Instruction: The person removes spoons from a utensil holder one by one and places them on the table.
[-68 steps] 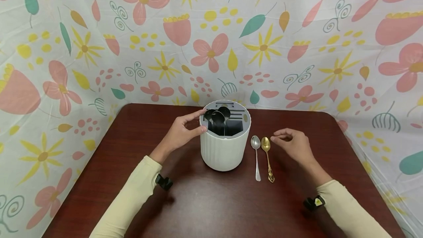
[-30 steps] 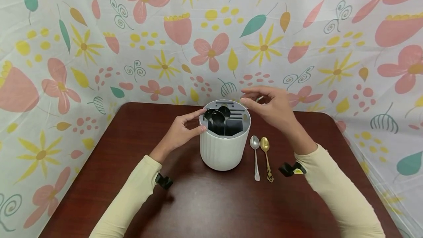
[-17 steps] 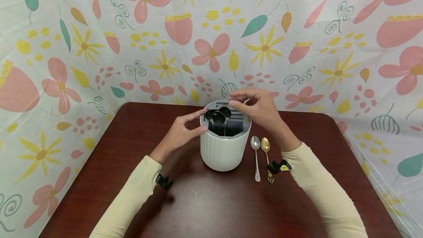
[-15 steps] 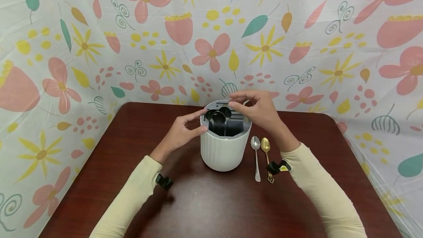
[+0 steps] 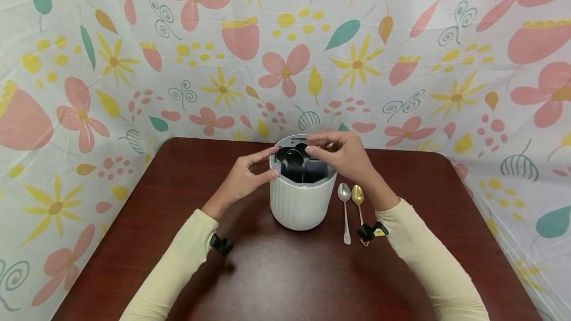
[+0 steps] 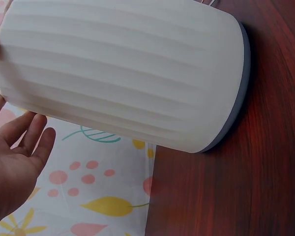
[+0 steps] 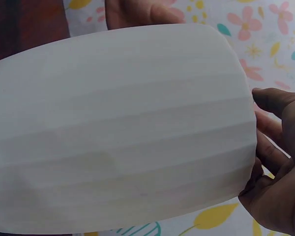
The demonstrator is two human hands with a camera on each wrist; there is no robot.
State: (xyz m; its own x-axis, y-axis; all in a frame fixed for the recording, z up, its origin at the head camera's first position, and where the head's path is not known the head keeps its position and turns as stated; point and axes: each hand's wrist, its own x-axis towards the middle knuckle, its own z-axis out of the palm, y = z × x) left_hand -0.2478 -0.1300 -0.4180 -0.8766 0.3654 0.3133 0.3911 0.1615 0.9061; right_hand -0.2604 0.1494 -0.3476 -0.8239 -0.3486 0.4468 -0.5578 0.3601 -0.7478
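Note:
A white ribbed utensil holder (image 5: 300, 207) with a grey slotted insert stands near the table's back edge. Several dark-bowled spoons (image 5: 293, 158) stand in it, bowls up. My left hand (image 5: 243, 177) holds the holder's left rim, thumb in front and index finger behind; its other fingers spread loosely beside the wall in the left wrist view. Over the rear right of the top is my right hand (image 5: 350, 155), its thumb and index tips right beside the rearmost spoon bowl. Whether they pinch it I cannot tell. The right wrist view shows its fingers bent at the holder's top edge.
Right of the holder, a silver spoon (image 5: 345, 212) and a gold spoon (image 5: 358, 196) lie side by side on the dark red-brown table (image 5: 267, 281). My right wrist camera overlaps the gold handle. A floral cloth (image 5: 285, 28) hangs behind the table.
My right hand has moved from beside the gold spoon up and left to the holder's top, then slightly lower over the spoons. The left hand has stayed at the rim.

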